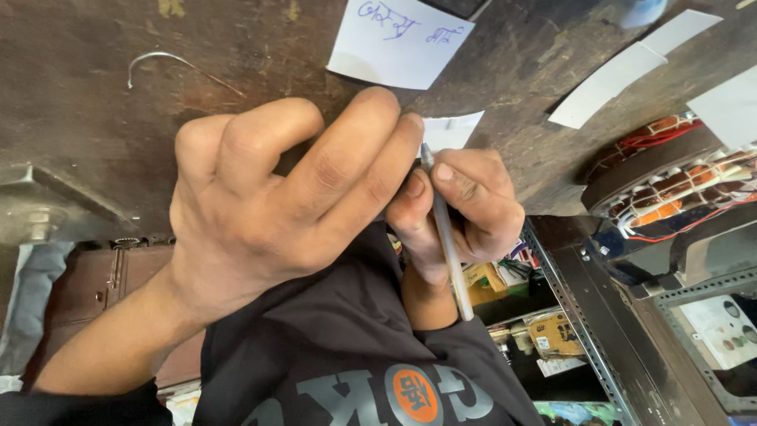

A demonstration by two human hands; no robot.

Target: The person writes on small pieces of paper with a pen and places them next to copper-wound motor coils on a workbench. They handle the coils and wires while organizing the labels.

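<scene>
right hand [461,209] grips pen [446,237]; left hand [276,197] perhaps steadies paper slip [449,130]

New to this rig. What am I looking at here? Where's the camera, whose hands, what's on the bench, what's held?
There is no machine here: a person works with two bare hands, and the single camera sits on that person's head, looking down. The picture seems upside down, since the person's dark shirt fills the bottom edge.

The left hand lies flat, with its fingers spread over a small white paper slip. The right hand grips a slim grey pen, tip at that slip.

The surface is a worn dark wooden bench. On it lie a white note with blue handwriting, more blank white slips and a bent wire. At the right edge sits a motor stator with copper windings.
</scene>
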